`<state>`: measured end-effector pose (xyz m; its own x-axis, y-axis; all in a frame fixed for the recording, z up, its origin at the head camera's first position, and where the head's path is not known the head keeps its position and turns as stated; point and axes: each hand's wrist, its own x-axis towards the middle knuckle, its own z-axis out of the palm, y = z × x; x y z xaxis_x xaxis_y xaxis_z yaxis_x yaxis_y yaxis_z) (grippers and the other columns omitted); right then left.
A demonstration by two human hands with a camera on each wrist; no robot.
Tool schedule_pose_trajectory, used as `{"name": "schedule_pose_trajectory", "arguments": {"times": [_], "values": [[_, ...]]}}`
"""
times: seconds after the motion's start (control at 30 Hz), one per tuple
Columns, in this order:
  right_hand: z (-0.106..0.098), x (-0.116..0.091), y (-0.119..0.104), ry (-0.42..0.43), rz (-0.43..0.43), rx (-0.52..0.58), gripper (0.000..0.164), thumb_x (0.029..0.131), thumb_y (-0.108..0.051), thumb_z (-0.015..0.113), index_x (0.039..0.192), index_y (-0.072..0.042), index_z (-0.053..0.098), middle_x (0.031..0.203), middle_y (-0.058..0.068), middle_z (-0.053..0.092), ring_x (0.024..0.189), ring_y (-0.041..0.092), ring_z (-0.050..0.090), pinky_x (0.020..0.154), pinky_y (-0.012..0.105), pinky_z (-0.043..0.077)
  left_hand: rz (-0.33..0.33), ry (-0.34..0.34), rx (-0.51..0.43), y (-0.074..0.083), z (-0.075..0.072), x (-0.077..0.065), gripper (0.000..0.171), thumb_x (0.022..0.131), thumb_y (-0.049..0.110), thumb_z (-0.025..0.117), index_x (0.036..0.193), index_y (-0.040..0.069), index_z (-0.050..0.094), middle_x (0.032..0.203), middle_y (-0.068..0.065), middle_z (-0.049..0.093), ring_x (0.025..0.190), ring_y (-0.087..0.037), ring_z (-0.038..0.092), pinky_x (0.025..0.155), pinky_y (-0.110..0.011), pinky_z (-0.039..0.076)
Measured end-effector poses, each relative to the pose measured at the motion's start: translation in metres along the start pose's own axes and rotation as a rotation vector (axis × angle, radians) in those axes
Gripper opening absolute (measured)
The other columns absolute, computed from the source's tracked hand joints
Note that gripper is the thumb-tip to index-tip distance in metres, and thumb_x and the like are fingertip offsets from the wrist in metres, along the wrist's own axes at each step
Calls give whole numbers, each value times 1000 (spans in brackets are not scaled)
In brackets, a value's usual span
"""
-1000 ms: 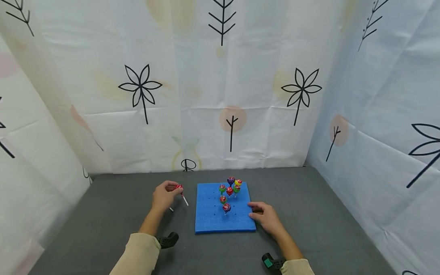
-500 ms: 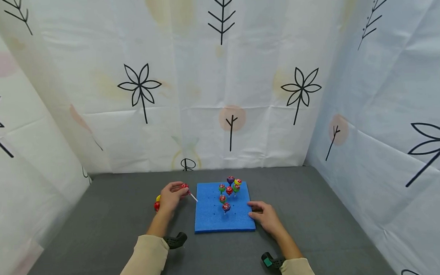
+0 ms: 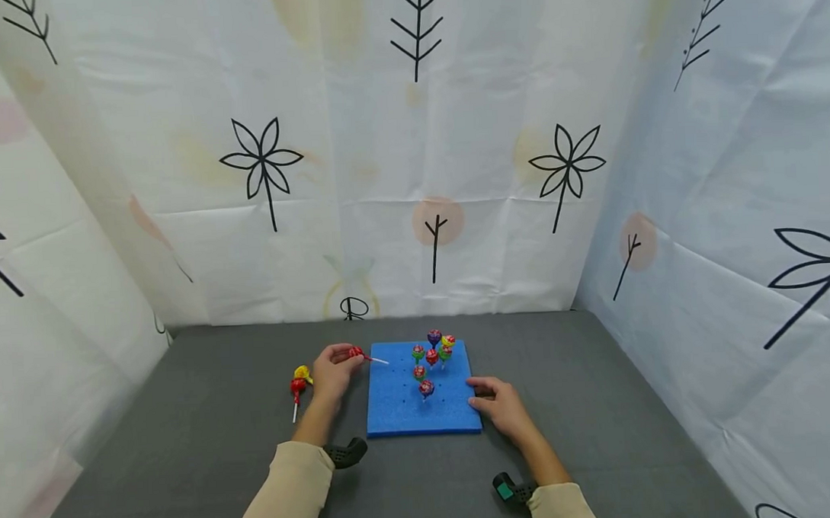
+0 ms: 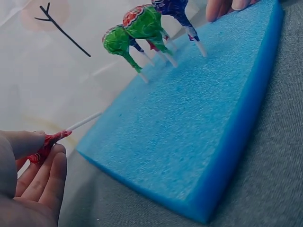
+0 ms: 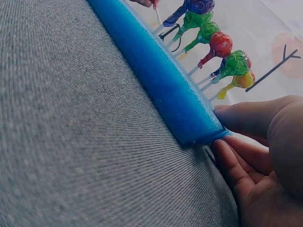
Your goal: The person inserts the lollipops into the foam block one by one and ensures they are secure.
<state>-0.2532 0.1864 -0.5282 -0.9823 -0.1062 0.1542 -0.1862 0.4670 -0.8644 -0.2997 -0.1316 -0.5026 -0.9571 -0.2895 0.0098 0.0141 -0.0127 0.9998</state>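
Note:
My left hand (image 3: 333,374) pinches a red lollipop (image 3: 357,352) by its wrapped head, between thumb and fingers. Its white stick (image 4: 84,121) points right, over the left edge of the blue foam board (image 3: 393,412). Several wrapped lollipops stand upright in that board, among them a purple one (image 3: 434,337), a yellow one (image 3: 448,341) and a green one (image 5: 208,32). At the board's right edge my right hand (image 3: 500,408) grips the foam, thumb at the upper face and fingers at the lower edge in the right wrist view.
A yellow lollipop (image 3: 302,373) and another red lollipop (image 3: 297,386) lie on the grey table (image 3: 209,449), left of my left forearm. Small holes dot the foam. A patterned white cloth (image 3: 360,246) hangs behind the table and along both sides.
My left hand has carried the red lollipop rightward to the board, and its stick has swung from pointing down to nearly level. Two lollipops behind that hand have come into sight. The right hand stays put.

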Motion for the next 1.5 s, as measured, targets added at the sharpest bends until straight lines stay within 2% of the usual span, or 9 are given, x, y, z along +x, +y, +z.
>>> {"name": "schedule_pose_trajectory", "arguments": {"times": [0.13, 0.27, 0.43, 0.57, 0.77, 0.93, 1.07, 1.33, 1.5], "values": [[-1, -1, 1, 7, 3, -3, 29, 88, -2, 70, 117, -3, 68, 113, 11, 66, 104, 28, 61, 90, 48, 47, 8, 33, -4, -5, 8, -2, 29, 84, -2, 72, 110, -6, 60, 102, -21, 63, 82, -18, 63, 69, -24, 53], [-1, -2, 2, 10, 6, -9, 29, 88, -3, 70, 117, -3, 68, 113, 10, 66, 104, 28, 61, 90, 48, 47, 27, 76, 46, -9, 16, -2, 29, 84, -1, 74, 110, -4, 60, 103, -21, 64, 87, -22, 62, 70, -23, 52], [-2, -1, 2, -5, -18, -16, 30, 88, -5, 70, 118, -3, 67, 113, 11, 66, 103, 29, 61, 89, 48, 47, 53, 111, 110, -11, 23, -3, 30, 84, 3, 75, 110, -2, 61, 107, -20, 63, 93, -29, 61, 78, -33, 53], [-1, -1, 1, -10, -13, -6, 30, 88, -5, 71, 118, -3, 68, 112, 11, 66, 103, 28, 61, 90, 48, 47, 81, 123, 165, -10, 25, -3, 28, 84, 6, 76, 109, 0, 63, 107, -18, 64, 93, -30, 61, 81, -40, 52], [-1, -1, 0, 7, -3, 5, 29, 88, -2, 70, 117, -3, 68, 112, 10, 66, 103, 28, 61, 89, 48, 47, 120, 128, 225, -6, 29, 0, 27, 84, 9, 77, 106, 3, 64, 106, -16, 65, 92, -29, 63, 81, -41, 51], [-1, -1, -1, 2, -14, 0, 30, 88, -2, 70, 117, -2, 68, 112, 11, 66, 103, 28, 61, 89, 48, 47, 146, 120, 232, -1, 34, 0, 26, 83, 7, 77, 104, 0, 64, 105, -19, 65, 91, -32, 64, 79, -42, 52], [0, 0, -1, -4, -14, 1, 30, 88, -3, 70, 118, -2, 68, 112, 11, 66, 103, 28, 61, 89, 48, 47, 193, 108, 276, 0, 36, 2, 24, 82, 5, 77, 102, 1, 65, 102, -17, 66, 89, -30, 66, 76, -41, 53], [0, 0, -2, -1, -20, -5, 29, 88, -2, 70, 117, -2, 68, 112, 11, 65, 103, 28, 61, 88, 47, 47, 344, -9, 417, 7, 42, 3, 20, 83, 3, 76, 100, 6, 66, 96, -10, 70, 88, -25, 68, 74, -41, 54], [0, 0, -1, -6, -27, 0, 29, 88, -3, 70, 117, -1, 67, 112, 13, 65, 103, 30, 61, 88, 48, 47, 394, -53, 497, 13, 47, 4, 22, 83, 1, 75, 103, 6, 68, 97, -10, 69, 87, -24, 67, 75, -41, 53]]}}
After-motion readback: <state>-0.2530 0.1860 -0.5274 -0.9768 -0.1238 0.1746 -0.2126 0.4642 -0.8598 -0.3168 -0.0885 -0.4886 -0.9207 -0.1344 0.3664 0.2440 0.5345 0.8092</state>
